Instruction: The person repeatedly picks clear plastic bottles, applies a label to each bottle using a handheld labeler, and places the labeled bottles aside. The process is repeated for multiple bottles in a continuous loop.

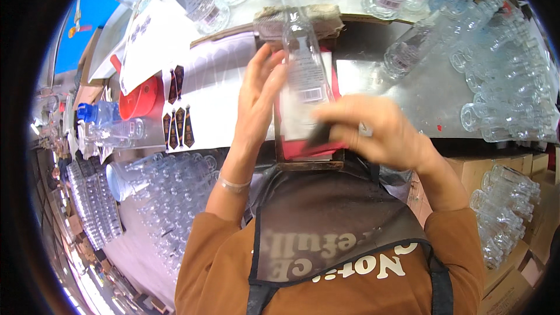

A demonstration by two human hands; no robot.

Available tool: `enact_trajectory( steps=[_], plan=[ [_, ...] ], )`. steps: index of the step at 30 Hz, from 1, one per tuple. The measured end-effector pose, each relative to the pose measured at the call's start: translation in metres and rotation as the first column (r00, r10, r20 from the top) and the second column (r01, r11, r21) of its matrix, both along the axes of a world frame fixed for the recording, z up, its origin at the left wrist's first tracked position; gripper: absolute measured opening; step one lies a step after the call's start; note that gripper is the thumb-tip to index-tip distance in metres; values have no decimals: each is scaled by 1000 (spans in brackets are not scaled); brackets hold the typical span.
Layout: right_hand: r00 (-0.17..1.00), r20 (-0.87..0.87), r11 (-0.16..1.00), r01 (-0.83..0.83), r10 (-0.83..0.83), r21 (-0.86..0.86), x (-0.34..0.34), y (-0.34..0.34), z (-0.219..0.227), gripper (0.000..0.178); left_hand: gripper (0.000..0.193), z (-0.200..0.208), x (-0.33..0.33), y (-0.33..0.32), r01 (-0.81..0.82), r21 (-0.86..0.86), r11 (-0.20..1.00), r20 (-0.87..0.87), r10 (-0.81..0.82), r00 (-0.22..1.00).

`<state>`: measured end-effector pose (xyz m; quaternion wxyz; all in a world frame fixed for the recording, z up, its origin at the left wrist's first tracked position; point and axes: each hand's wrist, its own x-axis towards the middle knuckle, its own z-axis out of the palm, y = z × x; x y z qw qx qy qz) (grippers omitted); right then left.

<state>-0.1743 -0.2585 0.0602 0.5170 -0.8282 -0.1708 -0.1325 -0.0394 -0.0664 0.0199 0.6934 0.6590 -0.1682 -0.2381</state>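
A clear glass bottle (306,61) with printing lies on a white pad (290,114) over a red layer, in a narrow wooden-framed stand. Its neck points away from me and passes over a folded, worn cloth (269,21). Beside the bottle's left side is my left hand (259,90), thumb and fingers apart; whether they touch the glass is unclear. My right hand (379,128) pinches a dark flat piece (319,135) over the near end of the pad. Motion smears this piece, so its exact kind cannot be made out.
Many clear bottles (501,99) crowd the right of the metal table, with others along the back. Small dark tie-shaped stickers (178,128) lie on a white sheet at left, by a red container (140,98). More bottles (175,198) stand lower left; cardboard boxes (466,172) are lower right.
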Motion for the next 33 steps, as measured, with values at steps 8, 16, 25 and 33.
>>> enact_trajectory(
  steps=[8,16,25,33],
  plan=[
    [909,-308,826,392,-281,405,30,-41,18,37,86,14,-36,-42,27,59,998,172,-37,984],
    [842,-177,831,534,-509,152,-40,-55,45,25,99,28,-55,-41,269,184,945,604,-325,728],
    [710,106,671,697,-697,-255,-44,-112,26,37,81,34,-53,-114,302,239,923,650,-383,657],
    [505,284,493,862,-815,-119,-14,-197,47,40,73,60,-57,-180,251,193,949,725,-310,615]
  ],
)
